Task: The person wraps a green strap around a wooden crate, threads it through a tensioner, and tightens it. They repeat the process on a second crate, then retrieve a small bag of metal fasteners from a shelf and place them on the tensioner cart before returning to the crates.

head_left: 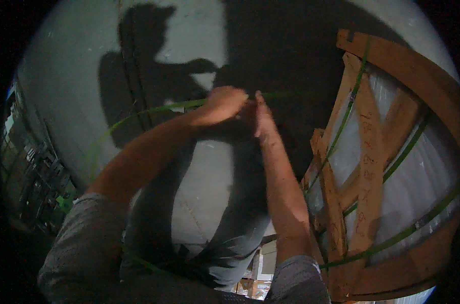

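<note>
A long green strap [161, 108] arches in from the left and reaches my hands in front of my body. My left hand [226, 105] is closed around it, knuckles up. Right beside it, my right hand [259, 116] is upright and smeared by motion. Its fingers are partly hidden behind the left hand and appear bent around the same strap. To the right of both hands, a faint green stretch of strap runs on toward a wooden crate [369, 167].
The tilted crate at the right has brown boards, clear film and green straps [405, 152] around it. Cluttered dark metal parts [37, 177] lie at the far left. Shadows fall on the grey floor [199, 197]. Pale boxes [260, 268] show near the lower edge.
</note>
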A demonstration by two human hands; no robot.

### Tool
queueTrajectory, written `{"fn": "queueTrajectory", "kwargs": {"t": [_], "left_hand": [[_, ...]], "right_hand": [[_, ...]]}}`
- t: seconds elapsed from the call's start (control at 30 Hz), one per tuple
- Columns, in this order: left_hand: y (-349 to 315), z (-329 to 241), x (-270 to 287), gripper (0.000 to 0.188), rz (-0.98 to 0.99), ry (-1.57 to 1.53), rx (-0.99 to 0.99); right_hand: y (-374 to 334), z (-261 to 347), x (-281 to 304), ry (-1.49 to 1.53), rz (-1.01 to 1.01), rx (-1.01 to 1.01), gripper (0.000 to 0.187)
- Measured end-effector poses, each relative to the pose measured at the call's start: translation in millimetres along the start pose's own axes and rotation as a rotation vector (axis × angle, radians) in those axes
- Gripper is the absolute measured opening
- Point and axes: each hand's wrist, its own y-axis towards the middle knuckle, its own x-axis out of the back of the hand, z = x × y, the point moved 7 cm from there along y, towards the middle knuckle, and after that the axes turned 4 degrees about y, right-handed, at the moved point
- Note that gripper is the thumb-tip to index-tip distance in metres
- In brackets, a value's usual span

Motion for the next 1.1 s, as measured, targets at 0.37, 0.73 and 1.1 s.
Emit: {"fn": "queueTrajectory", "kwargs": {"t": [0.37, 0.73, 1.1], "left_hand": [[4, 34, -47, 0.028, 0.356, -0.211, 0.229], [56, -67, -49, 0.021, 0.161, -0.071, -0.234], [-59, -72, -117, 0.023, 0.648, -0.537, -0.006]], "right_hand": [[96, 125, 184, 0.361, -0.32, 0.276, 0.033], [46, 3, 70, -0.338, 0.149, -0.051, 0.048], [72, 149, 203, -0.484, -0.424, 0.1, 0.048]]}}
